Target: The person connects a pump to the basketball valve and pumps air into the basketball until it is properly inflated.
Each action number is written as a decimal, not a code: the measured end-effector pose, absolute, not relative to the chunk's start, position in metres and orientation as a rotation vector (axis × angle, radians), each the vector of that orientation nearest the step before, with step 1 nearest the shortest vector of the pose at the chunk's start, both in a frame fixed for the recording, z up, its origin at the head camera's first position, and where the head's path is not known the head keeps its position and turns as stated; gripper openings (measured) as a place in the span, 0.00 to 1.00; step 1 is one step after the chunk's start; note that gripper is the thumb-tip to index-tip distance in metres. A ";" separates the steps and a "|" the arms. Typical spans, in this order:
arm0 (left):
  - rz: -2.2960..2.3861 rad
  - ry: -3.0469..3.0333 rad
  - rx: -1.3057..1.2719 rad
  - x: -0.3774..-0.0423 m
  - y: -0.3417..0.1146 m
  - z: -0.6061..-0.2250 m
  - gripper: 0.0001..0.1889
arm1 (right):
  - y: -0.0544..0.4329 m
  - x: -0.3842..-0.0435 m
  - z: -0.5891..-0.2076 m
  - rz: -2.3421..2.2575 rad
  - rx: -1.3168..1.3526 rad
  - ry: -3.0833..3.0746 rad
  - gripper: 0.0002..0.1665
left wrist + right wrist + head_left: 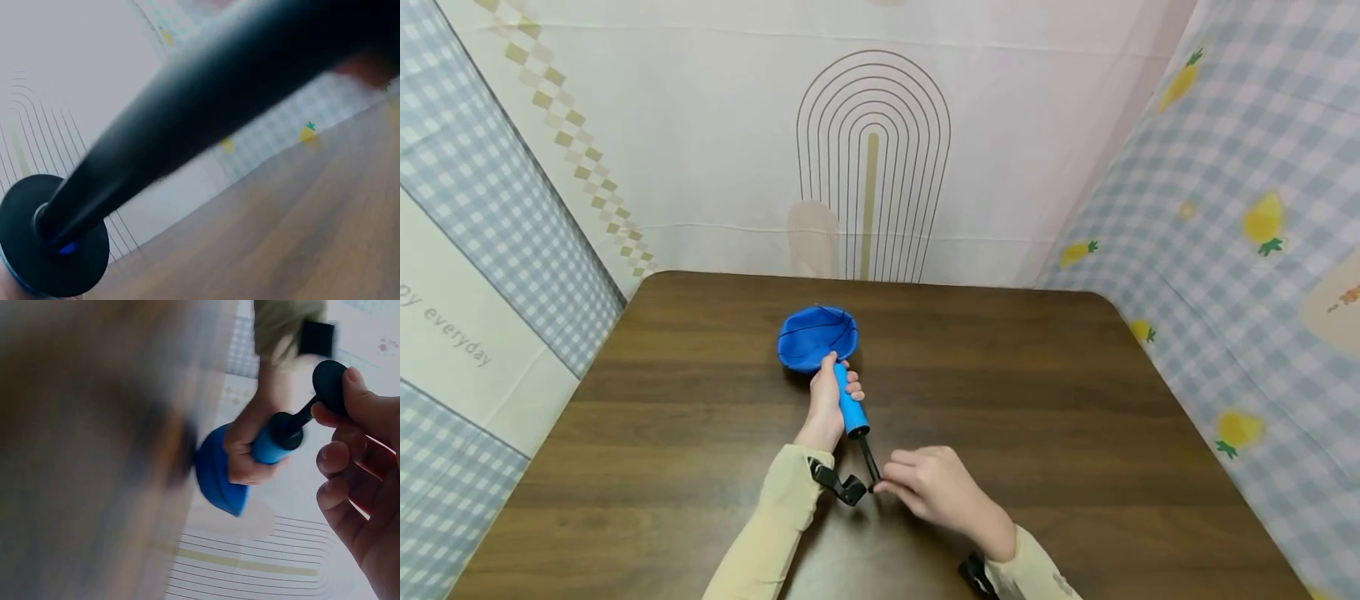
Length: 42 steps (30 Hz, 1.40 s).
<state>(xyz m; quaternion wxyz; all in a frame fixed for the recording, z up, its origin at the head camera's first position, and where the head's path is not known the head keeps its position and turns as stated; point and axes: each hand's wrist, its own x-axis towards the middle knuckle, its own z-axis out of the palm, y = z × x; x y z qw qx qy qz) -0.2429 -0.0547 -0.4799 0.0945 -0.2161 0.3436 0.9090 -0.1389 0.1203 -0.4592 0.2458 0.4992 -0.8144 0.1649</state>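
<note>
A half-collapsed blue ball [812, 332] with black seam lines, its upper side sunken in, rests on the table. My left hand [824, 407] grips the bright blue barrel of a hand pump [852, 408], whose far end meets the ball; the joint is hidden. From the barrel a black rod [868, 458] sticks out toward me. My right hand [362, 462] pinches the round black end plate [329, 386] of that rod between thumb and index finger, the other fingers curled loosely. The left wrist view shows the rod [156, 119] very near, coming out of a black cap [59, 275].
The brown wooden table [1037, 400] has rounded far corners. Behind it hangs a pale curtain [722, 150] with an arch pattern, and checked cloth [1210, 250] hangs at the sides. Black camera mounts [842, 483] sit on both wrists.
</note>
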 end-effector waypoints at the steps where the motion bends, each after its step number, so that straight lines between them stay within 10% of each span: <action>1: 2.700 1.008 -0.640 -0.243 -0.055 -0.479 0.14 | 0.123 -0.132 -0.457 0.446 1.358 -2.204 0.14; 9: 2.705 0.966 -0.663 -0.240 -0.057 -0.477 0.14 | 0.128 -0.108 -0.456 0.479 1.342 -2.167 0.14; 24: 2.746 1.013 -0.683 -0.233 -0.051 -0.467 0.13 | 0.108 -0.165 -0.476 0.576 1.122 -2.240 0.09; 42: 2.719 1.013 -0.658 -0.243 -0.065 -0.475 0.13 | 0.125 -0.113 -0.465 0.537 1.261 -2.186 0.10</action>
